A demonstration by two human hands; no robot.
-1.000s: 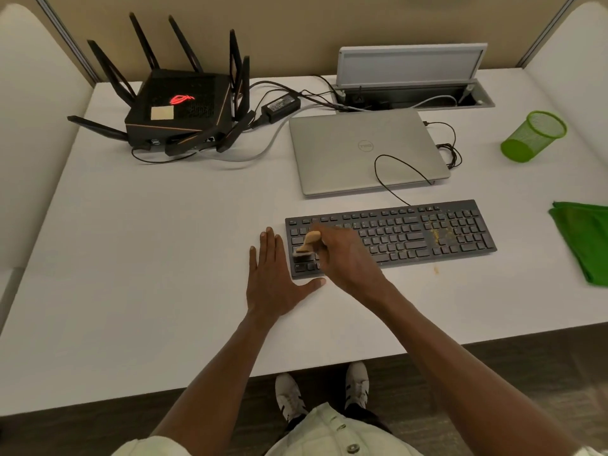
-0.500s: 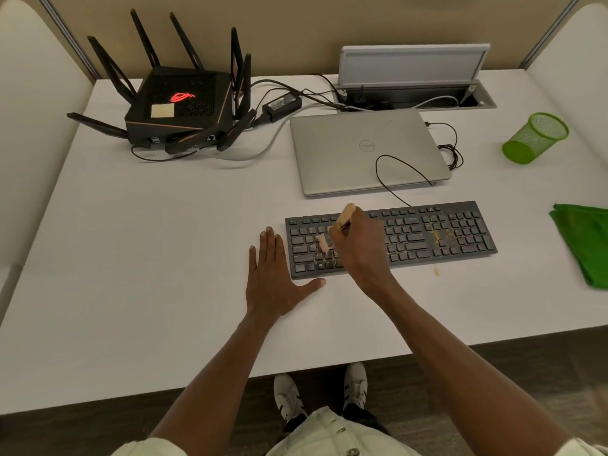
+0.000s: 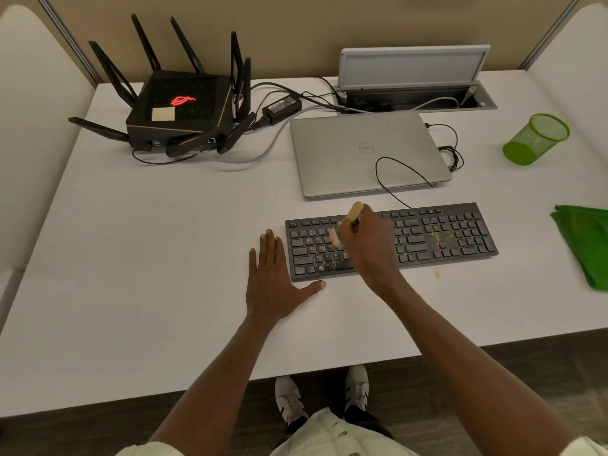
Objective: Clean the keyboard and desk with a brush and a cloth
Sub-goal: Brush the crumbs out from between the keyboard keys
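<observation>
1. My right hand (image 3: 370, 245) grips a small wooden brush (image 3: 350, 218), bristles down on the left half of the black keyboard (image 3: 414, 238), to flick out debris.
2. My left hand (image 3: 276, 281) lies flat on the desk (image 3: 164, 258), fingers straight against the keyboard's left edge, probably steadying it.
3. Yellow crumbs (image 3: 439, 238) sit on the right keys.
4. The green cloth (image 3: 585, 245) waits far right.

Laptop (image 3: 368, 156), silver, lid closed: round "DELL" badge at the lid's centre. Router (image 3: 181, 110), black, with antennas: glowing red eye-shaped emblem on top, no lettering legible. Power adapter (image 3: 282, 106): label print too small to read. Keyboard (image 3: 427, 235): key legends blurred.
</observation>
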